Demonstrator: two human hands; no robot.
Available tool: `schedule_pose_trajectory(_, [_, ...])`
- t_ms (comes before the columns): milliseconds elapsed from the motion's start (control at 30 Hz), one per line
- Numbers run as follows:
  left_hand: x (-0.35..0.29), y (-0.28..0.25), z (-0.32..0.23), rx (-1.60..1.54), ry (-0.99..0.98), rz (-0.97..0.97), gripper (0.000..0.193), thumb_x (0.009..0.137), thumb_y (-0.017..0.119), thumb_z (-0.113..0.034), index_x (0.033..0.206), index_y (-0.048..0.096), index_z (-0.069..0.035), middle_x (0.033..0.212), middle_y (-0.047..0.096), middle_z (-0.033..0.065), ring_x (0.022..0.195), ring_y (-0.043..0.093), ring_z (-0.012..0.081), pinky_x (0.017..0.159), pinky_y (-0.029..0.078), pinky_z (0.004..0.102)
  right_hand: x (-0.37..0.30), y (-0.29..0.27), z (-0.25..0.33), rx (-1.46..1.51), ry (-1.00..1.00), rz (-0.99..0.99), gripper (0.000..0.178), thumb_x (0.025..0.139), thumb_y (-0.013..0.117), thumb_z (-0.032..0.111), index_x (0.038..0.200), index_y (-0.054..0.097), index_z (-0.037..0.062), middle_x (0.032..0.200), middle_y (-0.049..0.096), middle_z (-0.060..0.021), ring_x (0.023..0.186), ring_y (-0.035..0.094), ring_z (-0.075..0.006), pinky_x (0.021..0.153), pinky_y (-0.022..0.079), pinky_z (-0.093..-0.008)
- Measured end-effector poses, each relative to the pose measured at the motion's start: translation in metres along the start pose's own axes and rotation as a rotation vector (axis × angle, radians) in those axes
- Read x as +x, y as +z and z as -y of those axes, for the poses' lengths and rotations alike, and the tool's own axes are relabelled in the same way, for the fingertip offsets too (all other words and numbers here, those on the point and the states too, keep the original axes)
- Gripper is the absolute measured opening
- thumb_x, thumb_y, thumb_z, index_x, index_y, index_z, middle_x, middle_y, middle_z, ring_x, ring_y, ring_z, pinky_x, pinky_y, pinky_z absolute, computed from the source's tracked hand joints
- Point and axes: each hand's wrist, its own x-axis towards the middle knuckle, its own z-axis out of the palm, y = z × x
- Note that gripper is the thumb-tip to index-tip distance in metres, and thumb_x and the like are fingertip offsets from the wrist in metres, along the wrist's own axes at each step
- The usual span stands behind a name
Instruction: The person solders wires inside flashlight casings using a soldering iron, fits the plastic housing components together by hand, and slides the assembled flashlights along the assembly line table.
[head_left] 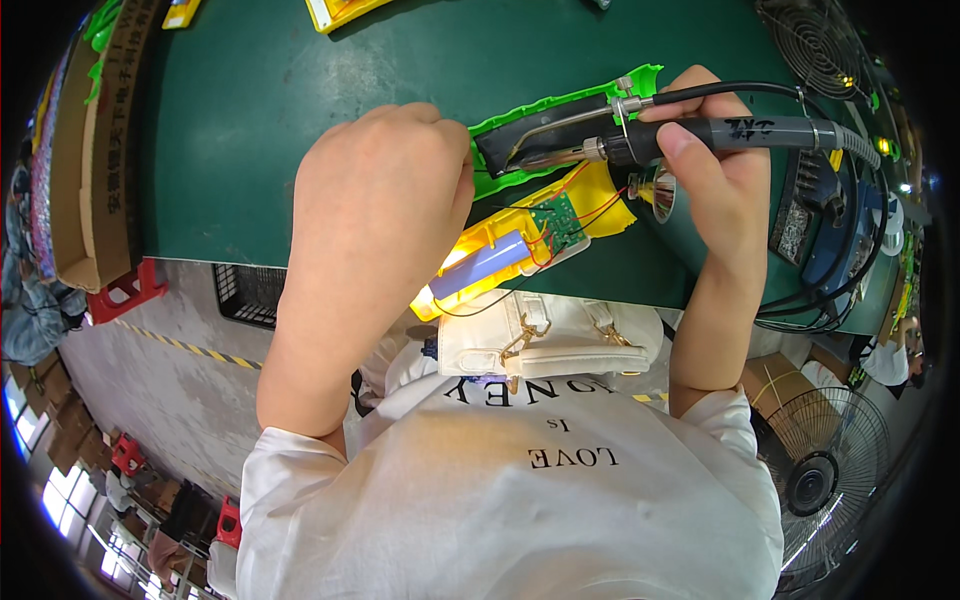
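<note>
Iron [640, 146] along green shell [556, 104], tip toward left hand [385, 165]

Right of the green shell, the right hand [722, 170] grips the iron, whose shaft reaches leftward over the shell, roughly along its length. At the shell's left end, nearer the tip, the left hand curls; its fingertips are hidden, so I cannot tell what it grips. A yellow housing [608, 205] lies on the shell's near side.

The left hand [388, 165] is hiding its fingertips and the left end of the green shell [548, 108] — the top edge is cropping a yellow piece [338, 12] — and blur is obscuring a distant person [888, 361].
</note>
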Motion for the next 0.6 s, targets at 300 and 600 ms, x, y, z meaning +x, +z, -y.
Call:
schedule_pose_trajectory(300, [0.000, -0.002, -0.001, -0.006, -0.014, 0.016, 0.003, 0.062, 0.057, -0.006, 0.065, 0.058, -0.005, 0.064, 0.053, 0.0059, 0.061, 0.052, 0.0233, 0.052, 0.041, 0.0325, -0.002, -0.004, 0.001, -0.013, 0.029, 0.055, 0.012, 0.071, 0.056, 0.004, 0.081, 0.053, -0.0024, 0.079, 0.050, -0.0035, 0.070, 0.046, -0.0077, 0.063, 0.038, -0.0202])
schedule_pose_trajectory(600, [0.002, -0.002, -0.002, -0.017, -0.014, 0.031, 0.003, 0.063, 0.056, -0.006, 0.065, 0.058, -0.006, 0.064, 0.053, 0.0060, 0.061, 0.052, 0.0234, 0.052, 0.041, 0.0327, -0.005, -0.014, 0.007, 0.052, 0.137, -0.017, 0.011, 0.073, 0.055, 0.007, 0.081, 0.053, -0.0016, 0.078, 0.049, -0.0015, 0.068, 0.045, -0.0057, 0.060, 0.037, -0.0194])
